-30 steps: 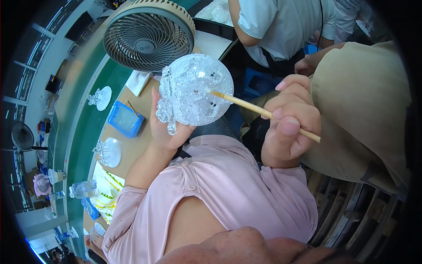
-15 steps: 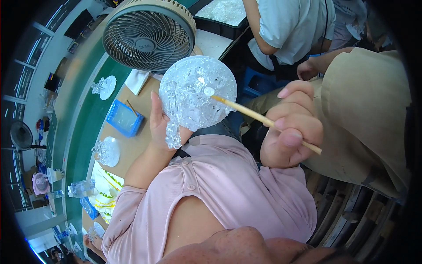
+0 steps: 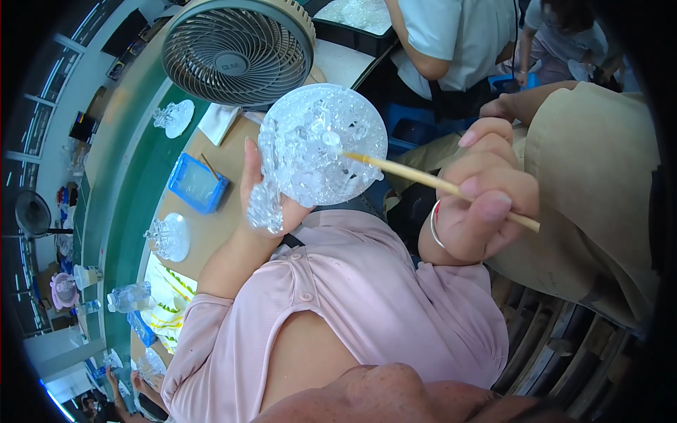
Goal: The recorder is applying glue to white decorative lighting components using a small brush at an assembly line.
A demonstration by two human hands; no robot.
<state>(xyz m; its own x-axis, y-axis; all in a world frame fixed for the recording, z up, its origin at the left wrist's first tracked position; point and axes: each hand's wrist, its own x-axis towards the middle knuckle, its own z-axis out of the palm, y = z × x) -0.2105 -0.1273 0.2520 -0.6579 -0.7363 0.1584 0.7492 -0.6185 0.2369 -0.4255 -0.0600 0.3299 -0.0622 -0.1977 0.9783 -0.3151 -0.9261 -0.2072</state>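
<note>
My left hand (image 3: 290,213) holds a clear plastic ornament with a round disc base (image 3: 352,158), the disc's face turned up toward me. Moulded clear shapes crowd its surface, and a knobbly clear part (image 3: 266,206) sticks out beside my thumb. A small pale round spot lies near the disc's middle. Pinched in my right hand (image 3: 488,194) is a thin brush with a light wooden handle (image 3: 423,178). Its yellowish tip points at the disc, close to the pale spot; whether it touches I cannot tell.
A round fan (image 3: 233,60) stands at the far side. On the table to my left are a blue-rimmed tub (image 3: 199,185) with a stick in it, similar clear ornaments (image 3: 169,237) and a plastic bottle (image 3: 130,297). A person in khaki trousers (image 3: 592,183) sits close on my right.
My right hand has shifted a little to the right with the brush, showing a bangle. The ornament has moved slightly right and tilted, so its knobbly part appears shorter.
</note>
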